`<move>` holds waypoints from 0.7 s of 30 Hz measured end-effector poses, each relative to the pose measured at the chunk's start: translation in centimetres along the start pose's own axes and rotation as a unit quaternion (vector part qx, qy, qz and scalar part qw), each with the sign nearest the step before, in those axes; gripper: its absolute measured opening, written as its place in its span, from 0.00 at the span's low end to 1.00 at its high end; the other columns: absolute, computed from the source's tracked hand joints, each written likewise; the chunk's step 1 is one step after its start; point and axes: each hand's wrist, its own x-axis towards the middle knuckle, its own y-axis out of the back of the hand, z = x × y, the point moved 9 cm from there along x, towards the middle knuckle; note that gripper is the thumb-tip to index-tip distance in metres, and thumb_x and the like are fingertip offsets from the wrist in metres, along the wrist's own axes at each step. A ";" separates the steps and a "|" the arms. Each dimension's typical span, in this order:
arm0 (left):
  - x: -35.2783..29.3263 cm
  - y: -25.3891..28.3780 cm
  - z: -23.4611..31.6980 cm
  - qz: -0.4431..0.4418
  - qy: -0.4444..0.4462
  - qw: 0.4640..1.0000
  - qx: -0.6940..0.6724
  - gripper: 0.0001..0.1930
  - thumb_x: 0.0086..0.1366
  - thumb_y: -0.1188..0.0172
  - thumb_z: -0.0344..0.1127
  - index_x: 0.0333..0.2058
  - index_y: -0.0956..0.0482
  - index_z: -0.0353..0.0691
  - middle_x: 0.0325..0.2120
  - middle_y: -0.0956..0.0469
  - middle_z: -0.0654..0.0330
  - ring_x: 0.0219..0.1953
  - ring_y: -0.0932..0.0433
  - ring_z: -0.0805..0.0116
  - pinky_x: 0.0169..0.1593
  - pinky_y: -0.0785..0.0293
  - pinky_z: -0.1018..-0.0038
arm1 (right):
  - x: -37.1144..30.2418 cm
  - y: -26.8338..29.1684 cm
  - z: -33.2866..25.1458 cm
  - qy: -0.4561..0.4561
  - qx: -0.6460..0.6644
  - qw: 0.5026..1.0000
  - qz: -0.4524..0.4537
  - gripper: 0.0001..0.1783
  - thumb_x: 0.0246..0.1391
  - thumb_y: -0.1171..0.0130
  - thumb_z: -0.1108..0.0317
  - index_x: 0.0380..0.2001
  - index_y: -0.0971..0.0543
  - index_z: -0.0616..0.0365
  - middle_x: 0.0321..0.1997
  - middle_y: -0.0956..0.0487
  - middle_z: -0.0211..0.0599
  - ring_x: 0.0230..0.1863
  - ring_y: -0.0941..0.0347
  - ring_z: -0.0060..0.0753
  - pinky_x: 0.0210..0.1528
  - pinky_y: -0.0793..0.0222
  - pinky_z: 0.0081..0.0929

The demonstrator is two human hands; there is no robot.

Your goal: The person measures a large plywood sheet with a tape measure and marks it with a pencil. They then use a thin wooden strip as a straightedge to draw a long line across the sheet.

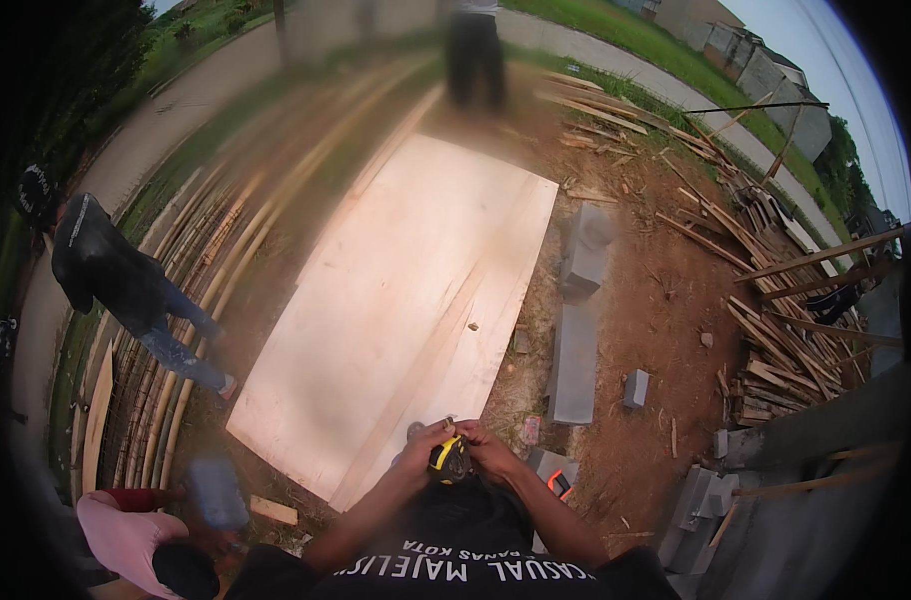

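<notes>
Close in front of my body, both hands meet around a yellow-and-black tape measure (450, 460). My left hand (426, 446) is closed on its left side. The fingers of my right hand (489, 453) are bent in from the other side, touching it near the top, where fingertips of both hands come together. What small part they pinch there is too small to make out. Just beyond lies a large pale plywood sheet (376, 270), with a long wooden strip (426, 360) along its right part. A small brownish piece (474, 326) rests near the strip.
Grey blocks (576, 365) line the sheet's right side; an orange-handled tool (561, 484) lies near my right forearm. Bamboo poles (191, 300) and a person in dark clothes (116, 260) are left. Another in pink (136, 540) bends at lower left. Scrap timber (786, 350) is piled right.
</notes>
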 end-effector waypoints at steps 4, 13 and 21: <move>3.9 0.1 4.2 -0.027 0.012 1.000 -0.008 0.17 0.75 0.51 0.40 0.45 0.22 0.29 0.58 0.26 0.47 0.52 0.20 0.61 0.57 0.23 0.67 | 3.4 -1.6 -3.5 0.006 0.112 0.993 -0.024 0.20 0.69 0.46 0.69 0.62 0.28 0.56 0.54 0.20 0.35 0.52 0.21 0.29 0.56 0.23 0.33; 9.0 4.5 9.4 0.083 -0.042 0.995 -0.023 0.14 0.75 0.53 0.36 0.45 0.25 0.30 0.62 0.28 0.48 0.50 0.20 0.66 0.56 0.23 0.69 | 11.2 -0.5 -5.7 -0.107 0.158 0.981 -0.045 0.25 0.73 0.55 0.58 0.68 0.36 0.54 0.66 0.29 0.39 0.64 0.29 0.37 0.66 0.32 0.42; 14.5 10.8 16.5 0.207 -0.142 0.966 -0.067 0.18 0.75 0.52 0.35 0.57 0.28 0.30 0.53 0.22 0.52 0.45 0.20 0.66 0.49 0.22 0.70 | 22.2 -2.0 -11.8 -0.221 0.192 0.929 -0.225 0.23 0.72 0.52 0.56 0.64 0.32 0.53 0.60 0.23 0.36 0.59 0.26 0.34 0.64 0.33 0.39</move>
